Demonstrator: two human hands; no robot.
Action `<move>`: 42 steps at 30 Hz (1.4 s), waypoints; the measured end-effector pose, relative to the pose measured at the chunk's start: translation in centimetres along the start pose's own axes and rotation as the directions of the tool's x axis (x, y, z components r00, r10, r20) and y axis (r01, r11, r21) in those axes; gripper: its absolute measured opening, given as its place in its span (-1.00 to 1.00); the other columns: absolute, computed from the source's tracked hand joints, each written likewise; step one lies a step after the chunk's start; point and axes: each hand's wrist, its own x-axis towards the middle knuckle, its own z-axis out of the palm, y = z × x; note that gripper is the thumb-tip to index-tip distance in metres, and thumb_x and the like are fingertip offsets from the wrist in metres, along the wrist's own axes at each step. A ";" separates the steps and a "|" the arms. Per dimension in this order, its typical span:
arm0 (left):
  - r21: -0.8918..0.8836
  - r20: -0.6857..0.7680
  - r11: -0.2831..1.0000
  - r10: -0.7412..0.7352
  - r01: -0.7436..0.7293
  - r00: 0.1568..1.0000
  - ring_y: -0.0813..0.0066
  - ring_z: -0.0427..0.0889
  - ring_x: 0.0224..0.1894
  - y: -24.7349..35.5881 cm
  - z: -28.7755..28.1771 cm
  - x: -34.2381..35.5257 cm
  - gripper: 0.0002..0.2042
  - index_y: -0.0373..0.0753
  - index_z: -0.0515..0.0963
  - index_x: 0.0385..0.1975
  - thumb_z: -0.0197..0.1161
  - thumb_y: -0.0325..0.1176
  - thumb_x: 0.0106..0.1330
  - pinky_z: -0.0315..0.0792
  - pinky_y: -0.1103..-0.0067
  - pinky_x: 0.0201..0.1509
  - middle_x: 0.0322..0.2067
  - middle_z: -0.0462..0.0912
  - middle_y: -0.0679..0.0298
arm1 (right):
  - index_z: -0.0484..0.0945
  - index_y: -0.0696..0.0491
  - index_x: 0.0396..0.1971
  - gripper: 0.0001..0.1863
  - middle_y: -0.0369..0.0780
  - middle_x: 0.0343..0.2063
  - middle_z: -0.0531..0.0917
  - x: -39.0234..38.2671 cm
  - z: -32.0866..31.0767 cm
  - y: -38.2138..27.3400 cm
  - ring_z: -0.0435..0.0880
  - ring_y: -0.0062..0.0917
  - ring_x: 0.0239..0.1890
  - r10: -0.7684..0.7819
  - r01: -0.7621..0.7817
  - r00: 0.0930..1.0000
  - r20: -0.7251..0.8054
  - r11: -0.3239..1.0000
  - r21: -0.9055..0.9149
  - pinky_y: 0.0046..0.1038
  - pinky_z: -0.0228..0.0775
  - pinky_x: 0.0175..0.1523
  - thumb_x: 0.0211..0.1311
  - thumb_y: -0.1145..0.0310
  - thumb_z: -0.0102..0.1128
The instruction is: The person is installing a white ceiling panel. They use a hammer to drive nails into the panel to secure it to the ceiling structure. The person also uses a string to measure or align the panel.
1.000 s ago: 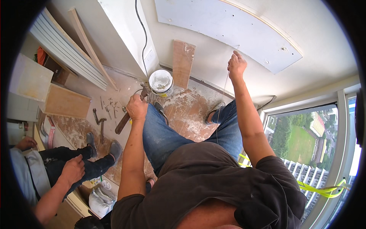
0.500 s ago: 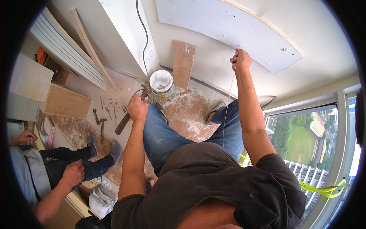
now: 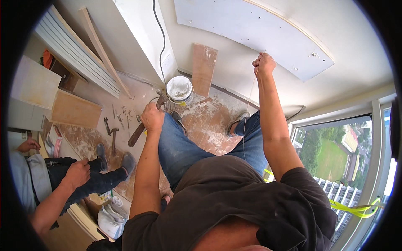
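My left hand (image 3: 152, 116) is closed around a hammer (image 3: 136, 134) beside my left knee. Its handle points down toward me, and the head shows just beyond my fingers. Out in front, my right hand (image 3: 264, 64) is raised in a pinch at the lower edge of a white board (image 3: 251, 31) on the wall. A thin pale string (image 3: 249, 99) hangs from those fingers and runs down past my right thigh. Whether the fingers also hold a nail at the board's edge is too small to tell.
A white bucket (image 3: 180, 89) stands near the wall beside a leaning wooden board (image 3: 204, 70). At left, loose tools (image 3: 113, 141) lie on the dusty floor. A co-worker's hand (image 3: 78, 173) is at lower left. A window (image 3: 335, 154) with yellow-green cord (image 3: 356, 210) is on my right.
My two hands keep nearly the same places and grips. The string now bows slightly more. The view has shifted a little, and the co-worker's hand has moved slightly up.
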 end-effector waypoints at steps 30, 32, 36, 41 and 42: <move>0.012 0.034 1.000 -0.013 0.012 0.999 -0.01 0.64 -0.39 0.3 -0.2 0.2 -0.92 -0.22 0.51 -0.48 0.24 -0.40 0.06 0.52 0.18 -0.30 -0.44 0.61 0.08 | 0.45 0.13 -0.36 -0.91 -0.31 -0.62 0.45 1.0 -0.6 -2.9 0.34 -0.64 -0.70 0.226 -0.226 0.974 -0.010 0.967 -0.118 -0.55 0.22 -0.59 0.36 0.50 -0.03; 0.004 0.023 1.000 -0.013 0.013 1.000 0.00 0.64 -0.37 0.7 -0.4 0.4 -0.92 -0.22 0.51 -0.48 0.24 -0.41 0.05 0.52 0.18 -0.29 -0.44 0.61 0.08 | 0.45 0.12 -0.35 -0.89 -0.32 -0.62 0.45 1.6 -0.5 -3.4 0.33 -0.65 -0.70 0.355 -0.355 0.935 -0.016 0.934 -0.023 -0.58 0.19 -0.61 0.39 0.48 -0.05; -0.009 0.027 1.000 0.004 -0.004 1.000 0.01 0.65 -0.36 1.0 -0.4 0.5 -0.92 -0.22 0.51 -0.46 0.23 -0.42 0.06 0.52 0.18 -0.29 -0.44 0.61 0.08 | 0.43 0.12 -0.34 -0.86 -0.37 -0.65 0.40 5.1 -2.1 -3.4 0.22 -0.69 -0.74 0.558 -0.564 0.826 0.083 0.809 0.165 -0.61 0.05 -0.66 0.42 0.44 -0.09; 0.031 0.050 1.000 -0.002 0.001 0.999 0.01 0.65 -0.35 0.4 -0.4 0.0 -0.89 -0.22 0.51 -0.43 0.26 -0.42 0.05 0.52 0.19 -0.28 -0.42 0.61 0.09 | 0.41 0.12 -0.36 -0.85 -0.41 -0.69 0.31 3.3 -0.8 -2.0 0.09 -0.70 -0.76 0.352 -0.350 0.936 -0.021 0.935 0.061 -0.60 -0.09 -0.67 0.42 0.43 -0.11; 0.048 0.064 0.999 -0.005 0.002 0.998 0.02 0.65 -0.34 0.2 -0.4 0.0 -0.89 -0.22 0.51 -0.43 0.27 -0.42 0.05 0.52 0.19 -0.28 -0.42 0.61 0.09 | 0.41 0.12 -0.36 -0.85 -0.41 -0.69 0.30 2.9 -0.7 -1.9 0.09 -0.70 -0.76 0.315 -0.313 0.949 -0.022 0.948 0.050 -0.59 -0.10 -0.66 0.42 0.43 -0.11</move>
